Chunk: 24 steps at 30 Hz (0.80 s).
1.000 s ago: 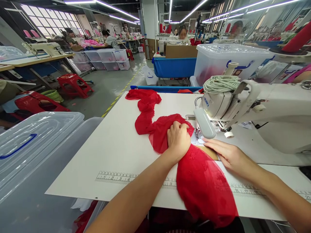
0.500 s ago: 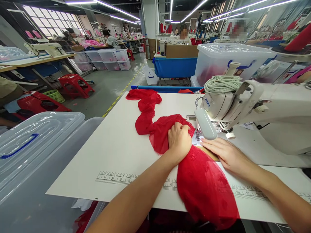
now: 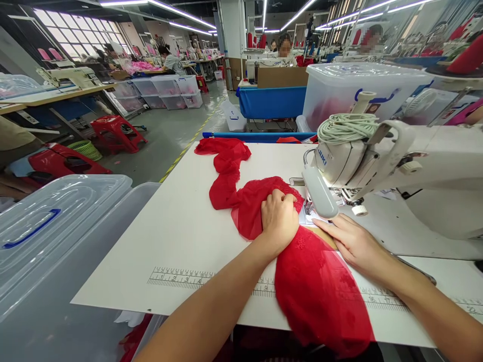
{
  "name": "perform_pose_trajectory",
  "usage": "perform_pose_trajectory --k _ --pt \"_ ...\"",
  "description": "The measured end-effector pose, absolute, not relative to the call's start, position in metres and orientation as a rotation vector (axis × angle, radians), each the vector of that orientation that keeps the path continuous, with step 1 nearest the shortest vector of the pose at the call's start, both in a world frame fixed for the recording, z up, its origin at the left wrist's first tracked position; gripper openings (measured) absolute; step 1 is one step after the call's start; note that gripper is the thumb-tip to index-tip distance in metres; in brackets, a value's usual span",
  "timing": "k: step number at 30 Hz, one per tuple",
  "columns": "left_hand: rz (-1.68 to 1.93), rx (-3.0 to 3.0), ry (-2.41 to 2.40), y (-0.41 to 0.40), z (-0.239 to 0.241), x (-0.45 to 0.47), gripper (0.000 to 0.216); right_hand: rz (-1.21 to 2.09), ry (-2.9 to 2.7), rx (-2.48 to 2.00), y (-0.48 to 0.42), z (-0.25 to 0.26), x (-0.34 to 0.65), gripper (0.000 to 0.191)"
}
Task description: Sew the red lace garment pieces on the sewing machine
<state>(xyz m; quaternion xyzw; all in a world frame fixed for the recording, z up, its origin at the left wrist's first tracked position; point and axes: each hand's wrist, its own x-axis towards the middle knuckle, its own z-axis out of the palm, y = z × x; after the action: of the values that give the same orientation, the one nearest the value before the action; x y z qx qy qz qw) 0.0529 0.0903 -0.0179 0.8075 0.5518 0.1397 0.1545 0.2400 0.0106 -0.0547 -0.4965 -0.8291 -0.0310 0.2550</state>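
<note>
Sheer red fabric (image 3: pixel 320 286) lies bunched across the tabletop (image 3: pixel 169 226), overhanging its near edge.

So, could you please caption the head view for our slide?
Left hand on red fabric, right hand by the sewing machine.

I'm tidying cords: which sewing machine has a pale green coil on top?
The nearest machine, beside the right hand and red cloth. Its coil sets it apart; the far-left machine and the one straight ahead show none.
</note>
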Motion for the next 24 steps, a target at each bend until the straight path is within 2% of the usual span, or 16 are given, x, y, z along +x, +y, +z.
perform_pose_trajectory --k 16,24 --pt "0.352 2.301 1.588 0.0894 -0.0143 0.054 0.024 -0.16 -2.265 -1.333 0.0158 -0.0579 0.239 0.05" --pt "0.464 2.227 1.597 0.0899 -0.0191 0.0541 0.019 -0.089 -2.239 -1.361 0.0171 -0.0617 0.242 0.046"
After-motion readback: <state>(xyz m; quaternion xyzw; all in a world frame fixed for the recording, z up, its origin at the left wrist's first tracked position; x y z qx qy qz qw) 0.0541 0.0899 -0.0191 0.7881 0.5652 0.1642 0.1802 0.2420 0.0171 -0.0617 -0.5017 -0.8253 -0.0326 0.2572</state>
